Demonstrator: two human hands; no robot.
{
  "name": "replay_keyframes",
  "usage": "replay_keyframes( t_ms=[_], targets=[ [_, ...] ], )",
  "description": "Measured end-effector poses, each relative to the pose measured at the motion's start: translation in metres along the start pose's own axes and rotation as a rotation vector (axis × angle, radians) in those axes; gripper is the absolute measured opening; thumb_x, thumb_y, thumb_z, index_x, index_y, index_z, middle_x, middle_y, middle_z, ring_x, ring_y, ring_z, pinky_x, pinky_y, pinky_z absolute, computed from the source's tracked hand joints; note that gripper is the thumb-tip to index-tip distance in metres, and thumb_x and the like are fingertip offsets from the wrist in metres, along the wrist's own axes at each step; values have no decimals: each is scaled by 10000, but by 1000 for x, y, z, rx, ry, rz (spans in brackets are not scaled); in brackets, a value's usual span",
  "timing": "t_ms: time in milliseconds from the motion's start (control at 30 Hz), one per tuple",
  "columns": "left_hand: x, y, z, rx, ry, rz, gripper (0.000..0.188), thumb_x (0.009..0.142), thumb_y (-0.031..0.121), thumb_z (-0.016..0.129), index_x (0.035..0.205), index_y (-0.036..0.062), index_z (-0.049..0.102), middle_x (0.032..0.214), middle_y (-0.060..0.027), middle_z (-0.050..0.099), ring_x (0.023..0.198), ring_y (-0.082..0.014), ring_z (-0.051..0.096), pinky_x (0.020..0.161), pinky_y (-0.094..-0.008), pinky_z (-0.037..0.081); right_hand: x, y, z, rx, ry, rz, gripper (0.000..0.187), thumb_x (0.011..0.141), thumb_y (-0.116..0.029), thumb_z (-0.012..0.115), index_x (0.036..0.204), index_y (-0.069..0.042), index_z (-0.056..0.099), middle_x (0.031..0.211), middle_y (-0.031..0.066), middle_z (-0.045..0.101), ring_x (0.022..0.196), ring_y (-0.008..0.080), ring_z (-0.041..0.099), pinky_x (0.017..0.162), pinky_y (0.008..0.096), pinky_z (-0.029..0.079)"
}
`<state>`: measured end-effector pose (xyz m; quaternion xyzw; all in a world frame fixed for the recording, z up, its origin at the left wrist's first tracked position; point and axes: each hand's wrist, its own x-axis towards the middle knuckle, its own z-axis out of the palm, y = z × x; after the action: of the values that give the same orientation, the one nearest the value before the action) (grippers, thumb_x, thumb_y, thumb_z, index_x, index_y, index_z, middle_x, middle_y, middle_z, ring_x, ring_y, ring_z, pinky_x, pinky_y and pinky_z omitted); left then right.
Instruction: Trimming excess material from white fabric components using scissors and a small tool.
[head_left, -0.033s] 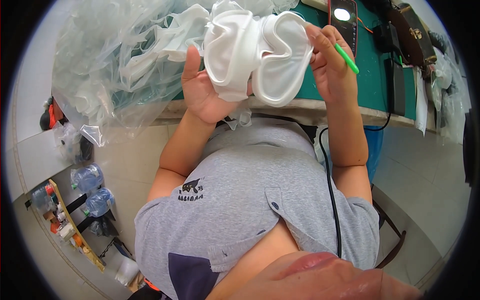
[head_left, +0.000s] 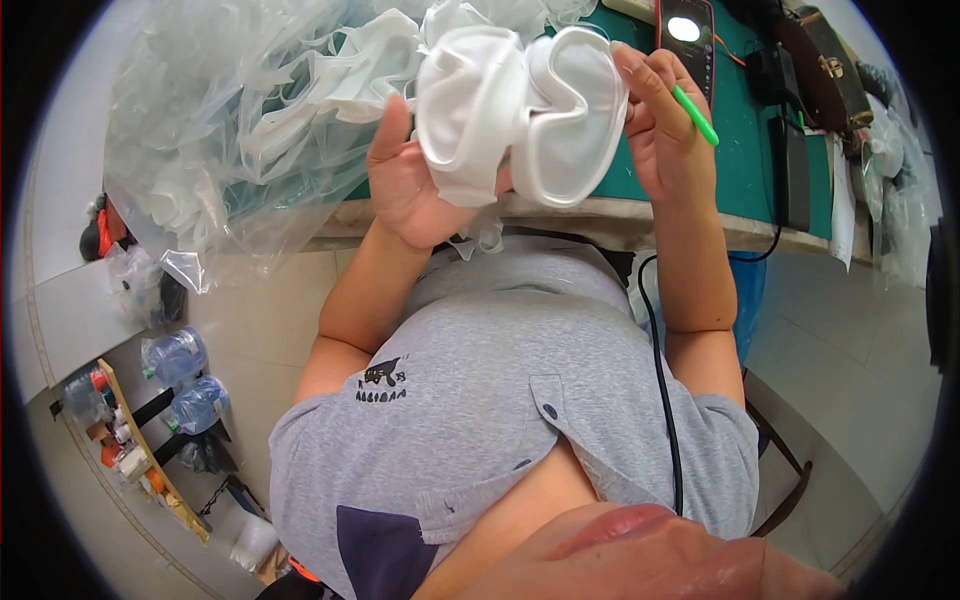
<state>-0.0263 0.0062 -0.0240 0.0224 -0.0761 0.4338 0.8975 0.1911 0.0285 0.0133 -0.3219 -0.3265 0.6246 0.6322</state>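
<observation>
A white, soft-looking diving mask skirt with two rounded eye openings is raised over the near edge of the table. My left hand holds its left part from below, thumb standing up beside it and fingers mostly hidden behind. At the mask's right rim, my right hand has its thumb and forefinger close to the edge. A slim green stick-like tool lies in that hand, its back end jutting out past the fingers; its working tip cannot be made out.
A large clear plastic bag with several similar white pieces covers the table's left. On the green tabletop are a phone, a black power adapter and a brown case. A black cable hangs across my front.
The mask has tilted slightly, its right part rising a little and its left part shifting slightly right. My left hand has shifted with it; my right hand stays nearly in place.
</observation>
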Motion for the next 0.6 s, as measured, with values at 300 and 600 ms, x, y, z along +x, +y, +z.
replay_keyframes(
  t_ms=[300,600],
  targets=[
    [6,-12,6,122,109,-100,765,872,594,469,1423,99,277,1421,-140,365,1293,-335,377,1055,-577,278,4,-4,-5,-124,-189,-119,273,862,29,583,768,-106,365,978,96,589,884,90,543,784,178,434],
    [4,-7,-8,208,0,9,730,865,518,529,1400,76,303,1359,-143,433,1246,-295,444,1040,-487,361,-20,-4,-7,-424,-483,-429,368,832,3,659,812,-92,304,1249,219,472,745,71,553,647,184,471]
  ],
)
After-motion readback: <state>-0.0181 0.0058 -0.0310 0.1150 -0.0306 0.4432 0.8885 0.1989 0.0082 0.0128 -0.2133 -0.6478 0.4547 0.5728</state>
